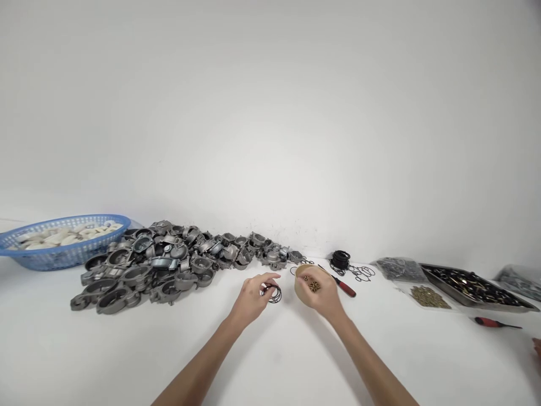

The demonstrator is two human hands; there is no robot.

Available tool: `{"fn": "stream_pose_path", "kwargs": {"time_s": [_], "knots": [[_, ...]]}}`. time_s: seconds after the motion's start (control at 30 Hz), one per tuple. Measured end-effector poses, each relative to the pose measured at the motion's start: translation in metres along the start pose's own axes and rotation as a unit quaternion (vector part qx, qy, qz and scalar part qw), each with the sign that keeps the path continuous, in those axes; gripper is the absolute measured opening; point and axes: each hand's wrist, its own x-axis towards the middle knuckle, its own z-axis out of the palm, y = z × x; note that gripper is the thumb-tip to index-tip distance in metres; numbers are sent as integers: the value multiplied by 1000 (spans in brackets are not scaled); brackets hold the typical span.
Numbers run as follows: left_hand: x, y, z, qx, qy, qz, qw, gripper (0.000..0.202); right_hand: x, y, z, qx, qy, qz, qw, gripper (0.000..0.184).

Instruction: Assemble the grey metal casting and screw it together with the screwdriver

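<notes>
Picking step, seemingly
Left grip (253, 296) at twelve-o'clock rings (279, 294); right grip (325, 292) at one-o'clock bowl (300, 292); can't tell if clamped; next needs fine pinching.

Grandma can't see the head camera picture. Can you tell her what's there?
A person's left hand is at black rings, and the right hand is at a tan bowl of brass bits, over a white table. Grey parts are heaped to the left beside a blue basket; screwdrivers and a tray lie to the right.
</notes>
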Motion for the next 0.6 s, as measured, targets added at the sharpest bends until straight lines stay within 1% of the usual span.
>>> {"fn": "stream_pose_path", "kwargs": {"time_s": [0.07, 0.1, 0.13, 0.2, 0.33, 0.47, 0.6], "knots": [[-1, 3, 1, -18, -14, 10, 1000, 38, -9, -17, 25, 5, -67, -2, 998, 17], [-1, 4, 2, -28, -21, 13, 999, 38, -13, -21, 34, 11, -86, 5, 996, 20], [-2, 4, 3, -37, -28, 14, 999, 38, -16, -22, 41, 17, -99, 14, 995, 21], [-2, 5, 4, -49, -35, 16, 998, 38, -21, -18, 49, 36, -100, 35, 994, 21], [-2, 6, 5, -50, -26, 14, 998, 34, -23, -8, 49, 77, -79, 65, 992, 18], [-2, 7, 4, -54, -24, -12, 998, 30, -21, -6, 48, 114, -78, 82, 987, 21], [-1, 7, 3, -67, -24, -38, 997, 28, -21, -3, 51, 190, -85, 130, 969, 29]]}}
